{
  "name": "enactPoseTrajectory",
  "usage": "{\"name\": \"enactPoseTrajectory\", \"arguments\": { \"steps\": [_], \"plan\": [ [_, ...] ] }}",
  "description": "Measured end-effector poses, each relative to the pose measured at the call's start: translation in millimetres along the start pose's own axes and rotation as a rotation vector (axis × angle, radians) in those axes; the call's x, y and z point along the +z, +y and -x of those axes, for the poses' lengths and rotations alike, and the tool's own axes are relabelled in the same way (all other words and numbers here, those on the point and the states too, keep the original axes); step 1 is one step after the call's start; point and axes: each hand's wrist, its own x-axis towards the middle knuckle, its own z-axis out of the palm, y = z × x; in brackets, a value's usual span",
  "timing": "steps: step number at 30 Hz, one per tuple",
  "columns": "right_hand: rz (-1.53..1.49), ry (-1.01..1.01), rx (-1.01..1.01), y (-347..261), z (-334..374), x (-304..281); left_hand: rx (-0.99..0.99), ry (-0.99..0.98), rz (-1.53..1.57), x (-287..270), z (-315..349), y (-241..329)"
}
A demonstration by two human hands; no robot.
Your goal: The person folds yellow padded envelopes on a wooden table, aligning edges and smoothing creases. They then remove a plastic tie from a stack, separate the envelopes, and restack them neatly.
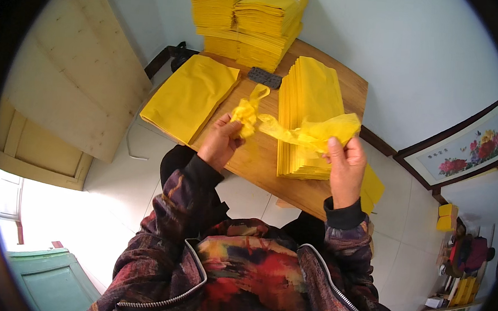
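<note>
My left hand (218,143) is closed on a crumpled bunch of thin yellow cloth (244,116), and a loop of it sticks up above the fingers. A second piece, a wrinkled yellow cloth strip (319,131), is pinched in my right hand (346,166) and stretches left toward the bunch. Whether the two pieces join is not plain. Both hands are above the near side of a wooden table (353,88). Behind the strip stands a tall stack of folded yellow cloth (310,93). A flatter yellow stack (190,98) lies to the left.
At the table's back are big tied yellow bundles (268,20). A dark grey patterned object (264,77) lies between the stacks. Wooden boards (67,59) lean at the left. A framed flower picture (466,146) is on the right, with loaded shelves (451,304) below it.
</note>
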Motion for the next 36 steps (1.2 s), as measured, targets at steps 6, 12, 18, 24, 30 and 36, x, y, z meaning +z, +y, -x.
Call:
{"name": "enactPoseTrajectory", "arguments": {
  "steps": [6, 12, 18, 24, 30, 36],
  "plan": [
    [-0.084, 0.118, 0.000, -9, -23, -55, -0.025, 0.154, -0.613, -51, -65, -25],
    [-0.147, 0.309, 0.028, -6, -11, -125, 0.769, 0.203, -1.753, -17, -71, 9],
    [-0.495, 0.267, 0.040, 35, 9, -156, 0.936, -0.532, -1.483, 108, -80, 0],
    [-0.662, 0.256, 0.038, 48, 26, -176, 0.574, -0.957, -2.063, 173, -102, -16],
    [-0.675, 0.207, 0.070, 44, 36, -183, 0.459, -1.115, -2.093, 179, -126, -24],
    [-0.668, 0.190, 0.061, 47, 38, -183, 0.369, -1.086, -2.095, 179, -131, -30]
  ]
}}
